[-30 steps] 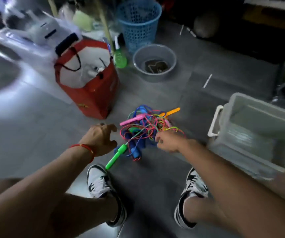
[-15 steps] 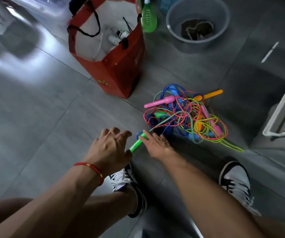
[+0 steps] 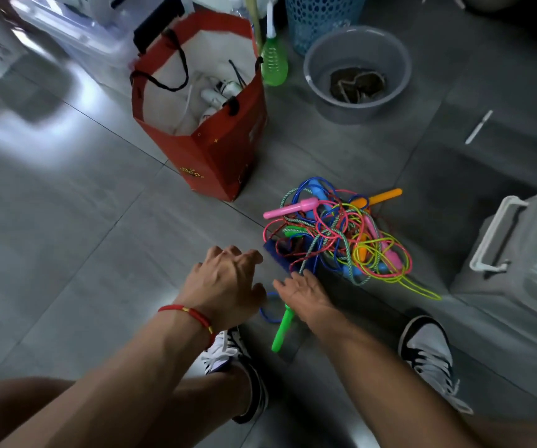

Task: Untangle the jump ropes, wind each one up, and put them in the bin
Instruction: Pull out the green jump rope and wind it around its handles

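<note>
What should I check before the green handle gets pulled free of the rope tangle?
1. Green handle in hand: cannot tell; the right hand lies over its top end, its grip hidden.
2. Left hand free to help: ok; it hovers with fingers spread, holding nothing.
3. Ropes separated: not ok; the tangle is one knot of pink, blue, yellow and braided cords.
4. Other handles findable: ok; pink handle and orange handle stick out on top.
5. Bin nearby: ok; it stands right of the tangle, its inside mostly out of frame.

One head-worn camera looks steeply down, close above the floor (image 3: 66, 253).
</note>
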A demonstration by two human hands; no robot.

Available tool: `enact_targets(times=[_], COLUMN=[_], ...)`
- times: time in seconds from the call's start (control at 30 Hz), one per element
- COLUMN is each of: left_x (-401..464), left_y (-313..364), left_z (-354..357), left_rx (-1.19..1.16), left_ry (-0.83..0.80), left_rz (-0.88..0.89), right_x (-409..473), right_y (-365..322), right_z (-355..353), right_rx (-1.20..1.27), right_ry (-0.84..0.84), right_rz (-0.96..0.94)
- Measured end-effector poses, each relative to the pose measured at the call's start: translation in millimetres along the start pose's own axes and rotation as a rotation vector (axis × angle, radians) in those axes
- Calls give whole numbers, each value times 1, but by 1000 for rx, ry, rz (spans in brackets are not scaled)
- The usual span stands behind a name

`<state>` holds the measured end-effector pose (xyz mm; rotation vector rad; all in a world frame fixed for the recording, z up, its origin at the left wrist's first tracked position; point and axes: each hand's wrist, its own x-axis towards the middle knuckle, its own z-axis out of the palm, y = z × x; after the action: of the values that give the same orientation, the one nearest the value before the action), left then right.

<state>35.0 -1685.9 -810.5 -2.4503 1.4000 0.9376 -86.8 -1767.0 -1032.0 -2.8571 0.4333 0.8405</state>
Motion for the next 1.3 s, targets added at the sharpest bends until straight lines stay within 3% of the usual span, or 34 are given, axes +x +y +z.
enact_targets(times=[0.07, 0.17, 0.3, 0.4, 0.5, 0.57, 0.7, 0.83, 0.9, 1.0, 1.17, 1.23, 1.3], left_x=[1, 6, 7, -3, -18, -31, -51, -59, -64, -77, -72, -60, -50], left_y=[3, 6, 14, 23, 29, 35, 33, 40, 53, 83, 120, 113, 96], left_z=[0, 0, 10, 3, -25, -43, -76, -92, -93, -90, -71, -74, -87], left_rx=[16, 59, 66, -106, -272, -549, -1564, -2038, -1933, -1525, -1278, -1231, -1373], left_ry=[-10, -55, -82, -5, 103, 179, 270, 297, 341, 336, 215, 321, 436], left_rz=[6, 1, 76, 189, 383, 396, 246, 130, 170, 306, 485, 419, 288], right_x=[-16, -46, -93, -135, -178, -204, -249, -268, -270, -269, -260, -253, -249], right_y=[4, 13, 42, 62, 84, 106, 153, 152, 139, 125, 105, 116, 146], right_z=[0, -12, -73, -129, -167, -183, -185, -210, -230, -248, -268, -263, -249], right_rx=[77, 235, 422, 587, 693, 666, 573, 675, 744, 685, 642, 609, 522], right_ry=[27, 263, 556, 622, 518, 467, 348, 403, 499, 666, 905, 821, 480], right_rz=[36, 97, 37, -45, -33, 60, 237, 153, 58, -27, -109, -13, 135])
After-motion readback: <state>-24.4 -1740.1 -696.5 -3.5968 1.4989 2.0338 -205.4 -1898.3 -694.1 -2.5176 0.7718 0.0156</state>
